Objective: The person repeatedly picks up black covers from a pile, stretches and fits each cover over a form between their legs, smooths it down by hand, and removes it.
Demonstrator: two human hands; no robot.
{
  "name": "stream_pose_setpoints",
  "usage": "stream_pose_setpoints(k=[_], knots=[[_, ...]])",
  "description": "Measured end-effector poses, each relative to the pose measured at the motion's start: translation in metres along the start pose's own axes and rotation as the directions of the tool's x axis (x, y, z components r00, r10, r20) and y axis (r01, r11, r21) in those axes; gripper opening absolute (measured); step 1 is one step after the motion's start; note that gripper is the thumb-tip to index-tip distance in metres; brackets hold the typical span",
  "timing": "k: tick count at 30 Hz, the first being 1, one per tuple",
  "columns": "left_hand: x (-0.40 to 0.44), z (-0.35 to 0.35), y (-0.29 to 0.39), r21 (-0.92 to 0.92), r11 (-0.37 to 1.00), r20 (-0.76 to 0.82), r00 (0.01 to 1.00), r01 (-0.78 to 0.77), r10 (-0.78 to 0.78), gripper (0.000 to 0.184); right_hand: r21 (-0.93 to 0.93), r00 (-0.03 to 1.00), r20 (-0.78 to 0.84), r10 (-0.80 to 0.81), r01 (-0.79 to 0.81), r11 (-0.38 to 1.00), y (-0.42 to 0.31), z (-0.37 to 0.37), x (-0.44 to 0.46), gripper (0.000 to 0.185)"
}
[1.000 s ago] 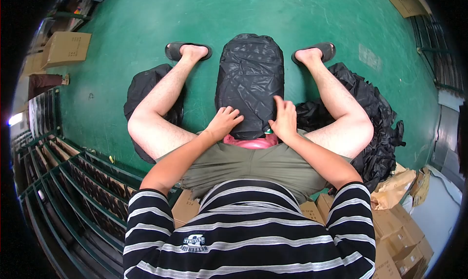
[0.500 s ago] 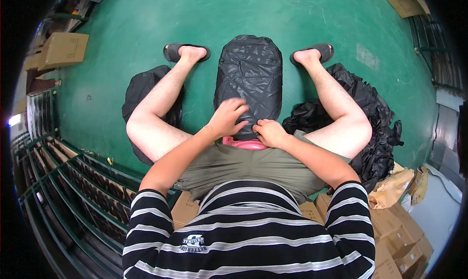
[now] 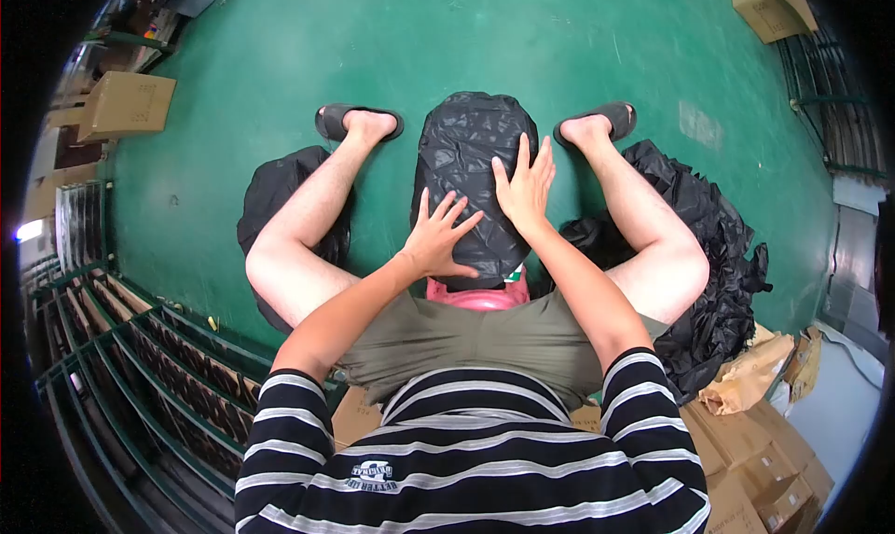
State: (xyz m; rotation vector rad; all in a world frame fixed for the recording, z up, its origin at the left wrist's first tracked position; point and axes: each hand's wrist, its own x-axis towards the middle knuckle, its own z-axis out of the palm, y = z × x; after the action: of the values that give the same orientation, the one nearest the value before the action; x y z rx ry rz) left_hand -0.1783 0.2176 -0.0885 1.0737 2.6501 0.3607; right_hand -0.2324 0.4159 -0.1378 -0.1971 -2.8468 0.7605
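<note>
Between my legs stands a rounded bundle in black plastic (image 3: 466,147), its surface creased and shiny. My left hand (image 3: 443,240) lies spread over the near left part of the plastic. Farther up on the right, my right hand (image 3: 526,184) rests with fingers stretched along the bundle's right edge. Neither hand grips anything. A pink plastic seat (image 3: 480,299) shows beneath me at the bundle's near end. Beside it, a small green and white patch (image 3: 515,274) peeks out at the bundle's lower right corner; I cannot tell what it is.
Another black bundle (image 3: 280,189) sits by my left leg. A heap of crumpled black plastic (image 3: 709,245) lies beyond my right leg. Cardboard boxes (image 3: 760,441) are behind me at right, near brown paper (image 3: 746,375). Green metal racks (image 3: 168,347) stand at left; another box (image 3: 129,105) is farther off.
My right hand has moved from the bundle's near end up along its right side and opened flat. My left hand has spread out slightly lower. The green and white patch now shows.
</note>
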Motion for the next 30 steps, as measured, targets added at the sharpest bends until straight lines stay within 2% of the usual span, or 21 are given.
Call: stream_pose_setpoints(k=[1,2,3,5,7,10,12,13,15,17,19,29,30], knots=[[0.007,-0.006,-0.002,-0.071,0.997,-0.087,0.996,-0.010,0.004,0.099,-0.008,1.000,-0.020,-0.014,0.014,1.000,-0.002,0.001,0.011,0.067],[0.018,-0.023,-0.005,-0.089,0.995,-0.244,0.969,-0.041,0.018,0.085,-0.015,0.999,-0.041,-0.028,0.028,1.000,-0.005,0.000,0.024,0.065],[0.029,-0.039,-0.011,-0.081,0.997,-0.286,0.958,-0.003,-0.020,0.071,-0.013,0.996,-0.078,-0.039,0.038,0.999,-0.006,0.002,0.036,0.062],[0.062,-0.053,-0.031,-0.127,0.991,-0.501,0.860,0.037,-0.097,0.050,-0.031,0.995,-0.094,-0.022,0.019,0.999,-0.008,0.003,0.057,0.058],[0.098,-0.059,-0.051,-0.123,0.979,-0.617,0.761,0.160,-0.202,0.044,-0.051,0.995,-0.101,-0.025,0.020,0.998,-0.010,0.004,0.071,0.053],[0.124,-0.032,-0.077,-0.037,0.919,-0.588,0.735,0.393,-0.338,0.056,-0.181,0.998,0.052,0.018,-0.008,0.983,-0.007,0.011,0.067,0.050],[0.111,0.025,-0.096,-0.074,0.905,-0.397,0.819,0.420,-0.413,0.064,0.045,0.995,0.082,0.060,-0.064,0.997,0.021,0.040,0.051,0.049],[0.100,0.025,-0.087,-0.426,0.824,-0.351,0.772,0.373,-0.530,0.069,0.060,0.983,0.135,0.122,-0.131,0.990,0.020,0.033,0.048,0.050],[0.098,0.030,-0.085,-0.506,0.743,-0.323,0.702,0.438,-0.635,0.074,0.128,0.988,0.109,0.108,-0.121,0.984,0.027,0.037,0.051,0.051],[0.095,0.029,-0.083,-0.514,0.744,-0.318,0.710,0.428,-0.628,0.077,0.242,0.988,0.106,0.117,-0.139,0.960,0.032,0.035,0.045,0.055],[0.098,0.021,-0.084,-0.574,0.692,-0.261,0.704,0.437,-0.661,0.079,0.251,0.984,0.120,0.135,-0.161,0.954,0.034,0.036,0.045,0.056],[0.097,0.027,-0.088,-0.605,0.703,-0.293,0.717,0.374,-0.633,0.084,0.317,0.979,0.145,0.141,-0.181,0.931,0.037,0.036,0.047,0.058],[0.097,0.028,-0.087,-0.595,0.692,-0.266,0.712,0.409,-0.650,0.085,0.324,0.980,0.150,0.130,-0.173,0.930,0.037,0.036,0.047,0.059]])
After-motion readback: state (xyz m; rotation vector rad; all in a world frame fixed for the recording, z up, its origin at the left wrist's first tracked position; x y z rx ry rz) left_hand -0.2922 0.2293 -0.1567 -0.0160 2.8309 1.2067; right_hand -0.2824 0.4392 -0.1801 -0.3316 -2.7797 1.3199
